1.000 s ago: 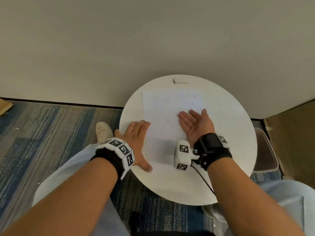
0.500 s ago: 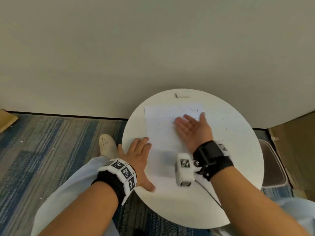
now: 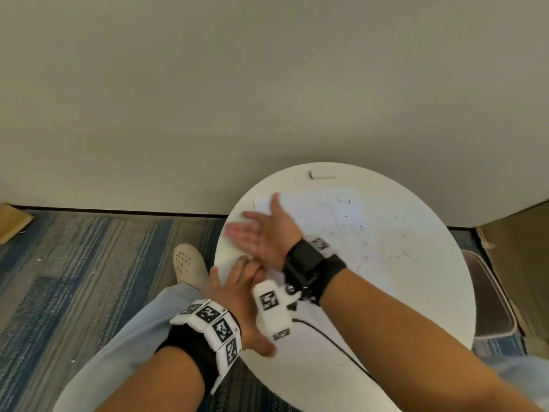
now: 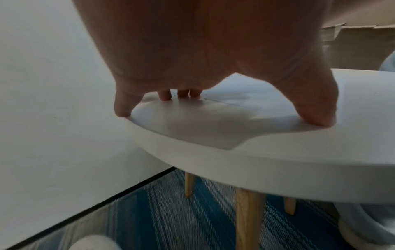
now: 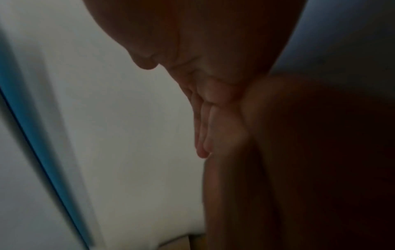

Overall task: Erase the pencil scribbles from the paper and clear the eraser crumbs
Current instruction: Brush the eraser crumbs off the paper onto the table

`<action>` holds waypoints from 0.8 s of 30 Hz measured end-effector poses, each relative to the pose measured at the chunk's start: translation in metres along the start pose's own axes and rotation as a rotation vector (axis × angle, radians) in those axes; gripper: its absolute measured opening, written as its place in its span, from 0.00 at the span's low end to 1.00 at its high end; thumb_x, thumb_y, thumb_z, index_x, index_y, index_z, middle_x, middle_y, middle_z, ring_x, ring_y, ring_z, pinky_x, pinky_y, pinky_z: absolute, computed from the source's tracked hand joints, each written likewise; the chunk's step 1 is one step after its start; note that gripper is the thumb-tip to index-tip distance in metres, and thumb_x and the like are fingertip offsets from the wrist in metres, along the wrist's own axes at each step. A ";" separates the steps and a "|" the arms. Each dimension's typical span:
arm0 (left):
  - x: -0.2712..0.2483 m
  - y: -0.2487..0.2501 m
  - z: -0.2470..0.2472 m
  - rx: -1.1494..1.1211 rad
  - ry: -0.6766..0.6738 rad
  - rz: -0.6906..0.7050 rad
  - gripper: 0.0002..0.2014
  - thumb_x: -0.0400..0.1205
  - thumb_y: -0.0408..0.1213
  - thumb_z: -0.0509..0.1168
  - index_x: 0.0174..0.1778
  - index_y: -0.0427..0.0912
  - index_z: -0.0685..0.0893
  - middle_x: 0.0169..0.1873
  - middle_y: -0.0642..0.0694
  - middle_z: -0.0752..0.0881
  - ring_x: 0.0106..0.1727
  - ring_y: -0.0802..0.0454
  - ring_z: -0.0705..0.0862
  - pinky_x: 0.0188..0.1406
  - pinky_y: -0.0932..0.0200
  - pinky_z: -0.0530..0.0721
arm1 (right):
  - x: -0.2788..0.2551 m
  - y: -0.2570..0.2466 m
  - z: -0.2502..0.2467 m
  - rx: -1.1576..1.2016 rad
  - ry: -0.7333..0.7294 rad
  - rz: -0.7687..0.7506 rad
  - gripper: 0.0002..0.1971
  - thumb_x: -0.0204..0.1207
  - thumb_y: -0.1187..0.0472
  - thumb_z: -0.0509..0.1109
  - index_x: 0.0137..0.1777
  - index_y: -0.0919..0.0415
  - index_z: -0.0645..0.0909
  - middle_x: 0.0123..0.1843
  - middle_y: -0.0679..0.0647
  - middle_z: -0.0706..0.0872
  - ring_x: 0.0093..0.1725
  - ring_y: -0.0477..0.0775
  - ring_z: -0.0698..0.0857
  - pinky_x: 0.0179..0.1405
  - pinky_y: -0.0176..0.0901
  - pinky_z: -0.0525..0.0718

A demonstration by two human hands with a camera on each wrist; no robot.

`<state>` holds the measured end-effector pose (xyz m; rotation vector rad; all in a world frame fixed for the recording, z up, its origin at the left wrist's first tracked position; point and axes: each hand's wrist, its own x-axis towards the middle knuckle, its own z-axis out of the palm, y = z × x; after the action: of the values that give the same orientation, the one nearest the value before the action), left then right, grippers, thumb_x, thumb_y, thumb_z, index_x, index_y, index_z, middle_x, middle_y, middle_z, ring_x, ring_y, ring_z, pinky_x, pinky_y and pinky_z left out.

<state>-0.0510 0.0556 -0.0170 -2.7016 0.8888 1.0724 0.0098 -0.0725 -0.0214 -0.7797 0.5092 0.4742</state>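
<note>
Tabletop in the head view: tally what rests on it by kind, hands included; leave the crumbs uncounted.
Paper: 1
Eraser: 1
Hands: 2, left hand pressing the paper, right hand flat over it
Total: 4
Crumbs lie scattered on the paper and table.

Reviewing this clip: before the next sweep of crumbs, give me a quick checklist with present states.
1. Paper held down: ok; left hand presses its near corner, fingers on the sheet.
2. Right hand free to sweep: ok; open, holds nothing.
3. Crumbs cleared: not ok; dark specks lie on the paper and table to the right.
4. Eraser out of the way: ok; at the far rim.
5. Scribbles gone: cannot tell; specks and glare confuse it.
</note>
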 end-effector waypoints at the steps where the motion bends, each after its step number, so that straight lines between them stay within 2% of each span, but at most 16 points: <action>1: -0.001 0.001 -0.001 -0.020 0.015 -0.003 0.64 0.62 0.70 0.72 0.83 0.49 0.40 0.79 0.55 0.43 0.82 0.49 0.38 0.78 0.29 0.37 | 0.005 0.005 0.007 -0.062 -0.025 0.046 0.43 0.78 0.30 0.40 0.75 0.68 0.64 0.61 0.70 0.83 0.61 0.66 0.83 0.61 0.52 0.80; 3: 0.000 0.003 -0.001 0.012 -0.026 -0.020 0.66 0.63 0.71 0.70 0.83 0.50 0.33 0.81 0.54 0.35 0.82 0.48 0.33 0.78 0.30 0.34 | 0.014 -0.003 0.001 -0.052 0.009 0.045 0.46 0.78 0.29 0.39 0.76 0.70 0.63 0.70 0.71 0.78 0.69 0.67 0.79 0.65 0.52 0.78; 5: 0.002 0.004 -0.002 0.081 -0.071 -0.037 0.68 0.64 0.74 0.68 0.81 0.48 0.28 0.81 0.51 0.27 0.82 0.46 0.29 0.78 0.29 0.36 | 0.016 -0.027 -0.025 0.123 0.132 -0.082 0.45 0.79 0.30 0.39 0.78 0.71 0.62 0.72 0.71 0.76 0.71 0.66 0.77 0.67 0.52 0.77; 8: 0.004 0.004 -0.002 0.071 -0.086 -0.043 0.68 0.63 0.74 0.68 0.82 0.46 0.29 0.80 0.51 0.26 0.82 0.46 0.29 0.78 0.29 0.38 | -0.002 -0.060 -0.071 0.397 0.326 -0.346 0.42 0.81 0.33 0.41 0.78 0.70 0.62 0.75 0.69 0.73 0.72 0.66 0.76 0.71 0.53 0.74; 10: 0.003 0.003 -0.003 0.061 -0.105 -0.042 0.68 0.63 0.75 0.68 0.82 0.45 0.28 0.80 0.51 0.25 0.82 0.46 0.28 0.78 0.29 0.38 | -0.016 -0.064 -0.083 0.465 0.379 -0.432 0.40 0.81 0.34 0.42 0.77 0.68 0.63 0.75 0.67 0.74 0.73 0.64 0.75 0.72 0.53 0.72; 11: 0.004 0.003 -0.003 0.065 -0.112 -0.047 0.68 0.63 0.75 0.67 0.82 0.46 0.28 0.80 0.51 0.25 0.82 0.46 0.28 0.78 0.29 0.38 | -0.018 -0.059 -0.077 0.461 0.347 -0.431 0.39 0.81 0.34 0.43 0.76 0.67 0.65 0.73 0.66 0.76 0.72 0.64 0.76 0.71 0.53 0.72; 13: 0.000 0.006 -0.009 0.070 -0.125 -0.048 0.68 0.64 0.74 0.67 0.81 0.46 0.27 0.80 0.51 0.25 0.81 0.46 0.28 0.78 0.28 0.38 | -0.010 -0.038 -0.046 0.405 0.190 -0.303 0.39 0.80 0.32 0.44 0.73 0.66 0.68 0.65 0.66 0.80 0.69 0.65 0.77 0.68 0.54 0.74; 15: -0.007 0.010 -0.016 0.015 -0.137 -0.075 0.65 0.68 0.70 0.69 0.81 0.48 0.26 0.81 0.50 0.27 0.81 0.45 0.28 0.79 0.32 0.37 | 0.002 -0.013 -0.011 0.196 0.015 -0.121 0.44 0.77 0.29 0.40 0.75 0.66 0.66 0.69 0.67 0.79 0.72 0.64 0.76 0.69 0.52 0.72; 17: -0.010 0.013 -0.019 -0.025 -0.129 -0.125 0.64 0.69 0.67 0.70 0.81 0.47 0.28 0.82 0.50 0.32 0.82 0.45 0.30 0.81 0.37 0.36 | 0.013 -0.001 0.003 0.080 -0.018 -0.041 0.47 0.76 0.28 0.37 0.78 0.68 0.61 0.75 0.68 0.73 0.75 0.64 0.73 0.74 0.51 0.69; 19: -0.005 0.011 -0.014 0.064 -0.120 -0.088 0.66 0.66 0.73 0.68 0.82 0.46 0.28 0.82 0.48 0.30 0.82 0.46 0.29 0.80 0.34 0.35 | 0.018 -0.011 -0.010 0.167 0.048 -0.076 0.47 0.77 0.29 0.38 0.79 0.70 0.60 0.75 0.69 0.73 0.75 0.65 0.74 0.73 0.52 0.71; 22: 0.003 0.005 -0.007 0.082 -0.159 -0.060 0.68 0.63 0.76 0.66 0.81 0.44 0.27 0.81 0.50 0.26 0.82 0.46 0.29 0.79 0.30 0.38 | 0.006 -0.040 -0.055 0.435 0.235 -0.301 0.43 0.80 0.32 0.41 0.78 0.70 0.63 0.75 0.69 0.73 0.74 0.66 0.74 0.72 0.54 0.70; 24: 0.004 0.004 -0.007 0.098 -0.149 -0.051 0.68 0.63 0.76 0.66 0.81 0.44 0.27 0.80 0.51 0.24 0.82 0.46 0.28 0.80 0.31 0.39 | -0.010 -0.060 -0.085 0.511 0.392 -0.465 0.40 0.82 0.34 0.43 0.78 0.69 0.62 0.75 0.68 0.73 0.74 0.65 0.74 0.74 0.54 0.70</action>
<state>-0.0472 0.0482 -0.0136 -2.5131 0.8211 1.1695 0.0147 -0.1762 -0.0350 -0.4685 0.7492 -0.2458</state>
